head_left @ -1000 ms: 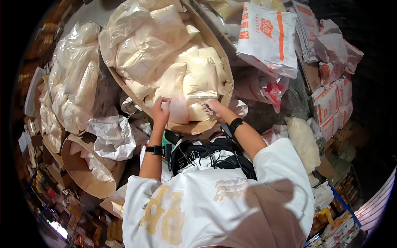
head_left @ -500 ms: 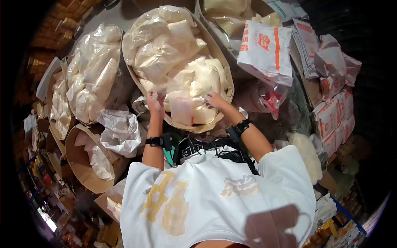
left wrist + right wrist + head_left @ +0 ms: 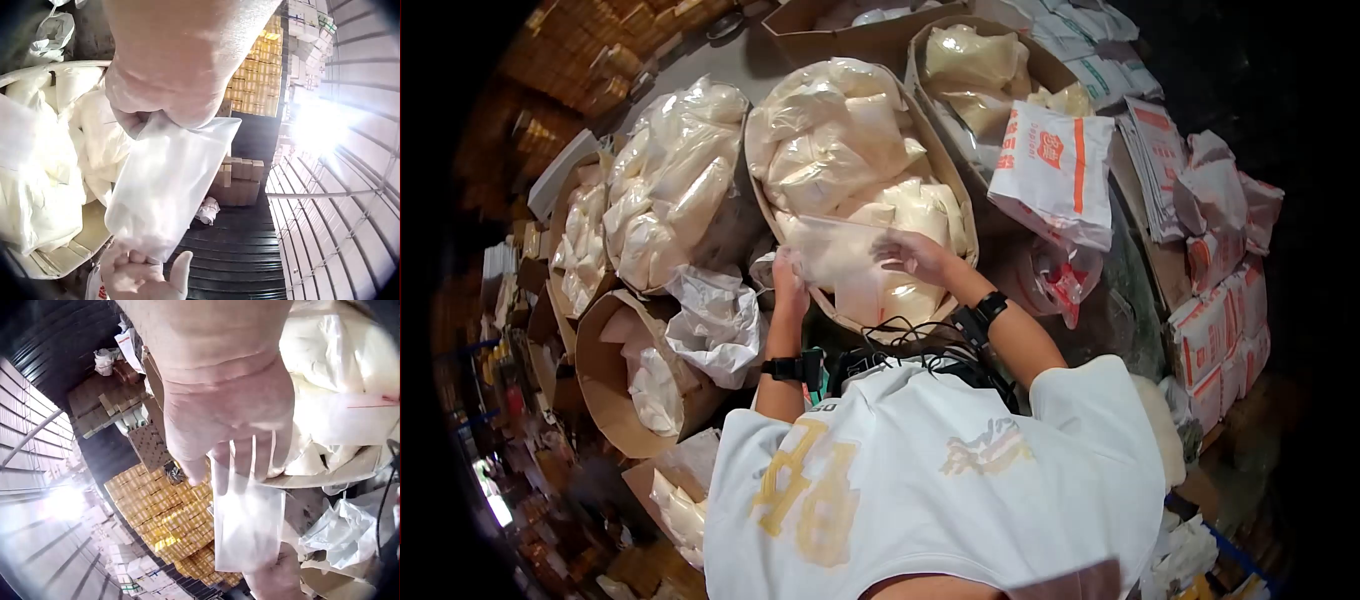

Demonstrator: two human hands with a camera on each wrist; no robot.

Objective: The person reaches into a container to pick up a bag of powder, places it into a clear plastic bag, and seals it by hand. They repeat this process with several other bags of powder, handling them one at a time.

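Observation:
A flat, translucent plastic bag stretches between the two hands over a carton of pale powder-filled bags. My left hand pinches one end of it, fingers curled; the left wrist view shows the plastic bag coming out from under those fingers. At the other end is my right hand. Its fingers are straight and spread, overlapping the plastic bag's edge in the right wrist view, with the thumb standing apart. Another flat translucent bag with a red line lies on the filled bags.
Cartons of filled bags stand to the left and back right. A white printed sack leans at the right, near stacked printed packs. A crumpled white bag hangs by an open carton at the left.
The view has shifted, so the cartons sit lower and further right. The translucent bag is now stretched out across between the hands, and the right hand has come up to its far end.

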